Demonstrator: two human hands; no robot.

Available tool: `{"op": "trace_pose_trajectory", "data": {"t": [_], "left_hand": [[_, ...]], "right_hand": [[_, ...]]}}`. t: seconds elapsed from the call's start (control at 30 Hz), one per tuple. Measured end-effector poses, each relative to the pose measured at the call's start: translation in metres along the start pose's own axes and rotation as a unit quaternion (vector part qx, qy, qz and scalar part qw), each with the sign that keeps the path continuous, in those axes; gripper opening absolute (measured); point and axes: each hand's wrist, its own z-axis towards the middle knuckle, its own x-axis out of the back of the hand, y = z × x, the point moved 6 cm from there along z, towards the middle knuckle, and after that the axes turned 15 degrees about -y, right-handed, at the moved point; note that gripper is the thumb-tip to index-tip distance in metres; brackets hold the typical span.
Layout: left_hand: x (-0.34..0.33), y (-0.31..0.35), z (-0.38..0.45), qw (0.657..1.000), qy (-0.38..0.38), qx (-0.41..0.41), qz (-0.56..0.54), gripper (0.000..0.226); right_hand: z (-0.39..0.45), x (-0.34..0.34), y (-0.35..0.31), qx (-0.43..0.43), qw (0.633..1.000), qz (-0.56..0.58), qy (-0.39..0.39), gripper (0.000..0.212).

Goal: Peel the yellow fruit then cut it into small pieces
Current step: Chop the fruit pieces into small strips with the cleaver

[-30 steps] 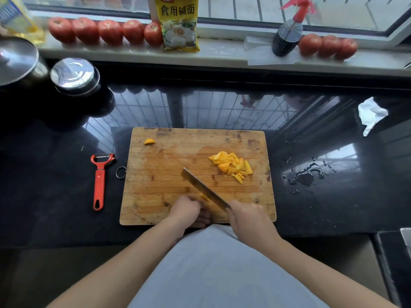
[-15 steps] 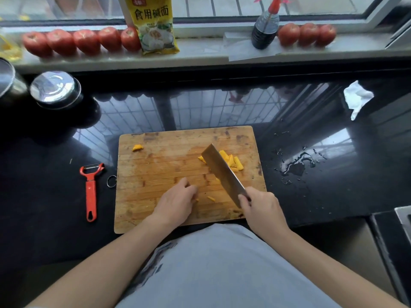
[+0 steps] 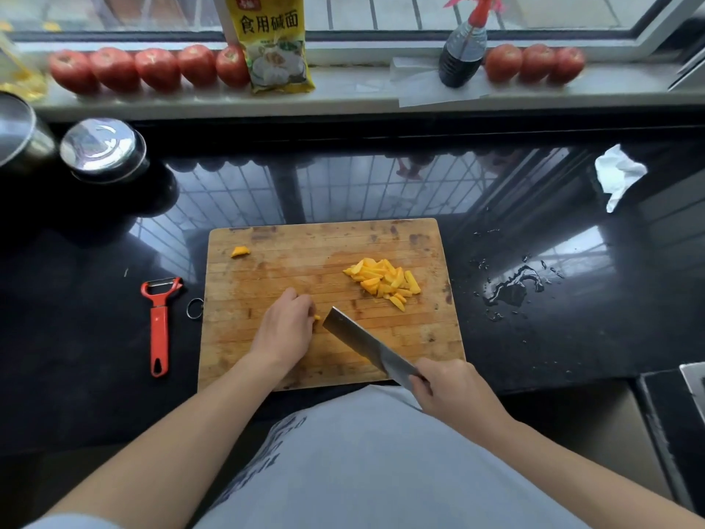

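A last bit of yellow fruit [image 3: 316, 317] sits on the cutting board [image 3: 267, 349], showing only as a sliver at the fingertips of the left hand [image 3: 284, 328], whose fingers curl down over it; whether they pinch it or merely pin it cannot be told. Just to the right of that grip the knife [image 3: 372, 347] slants across the board, its handle wrapped firmly in the right hand [image 3: 452, 393], its tip beside the sliver. Beyond the blade lies the heap of cut pieces [image 3: 383, 280], peeled and glistening; one stray piece [image 3: 240, 252] rests at the board's far left corner. The flesh looks soft, wet and light, likely slippery, so it is best held from above with fingertips tucked back from the edge. Left of the holding hand, off the board, lies a red peeler [image 3: 159, 322]. On the windowsill stands a yellow packet [image 3: 272, 47] printed with the characters 食用碱面; smaller print on it is unreadable. A dark spray bottle [image 3: 461, 55] nearby shows no legible label.
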Motion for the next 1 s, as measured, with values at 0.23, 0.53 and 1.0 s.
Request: {"op": "trace_pose_trajectory", "data": {"t": [0.23, 0.53, 1.0], "left_hand": [[0.008, 0.039, 0.035, 0.998, -0.037, -0.045, 0.003, 0.016], [0.04, 0.019, 0.041, 0.945, -0.017, 0.007, -0.328, 0.034], [-0.004, -0.009, -0.023, 0.963, 0.002, 0.076, -0.257, 0.037]], "right_hand": [[-0.014, 0.013, 0.029, 0.011, 0.998, -0.058, 0.013, 0.03], [-0.014, 0.029, 0.058, -0.02, 0.999, -0.014, -0.027, 0.032], [0.028, 0.076, 0.069, -0.041, 0.997, -0.058, 0.004, 0.037]]}}
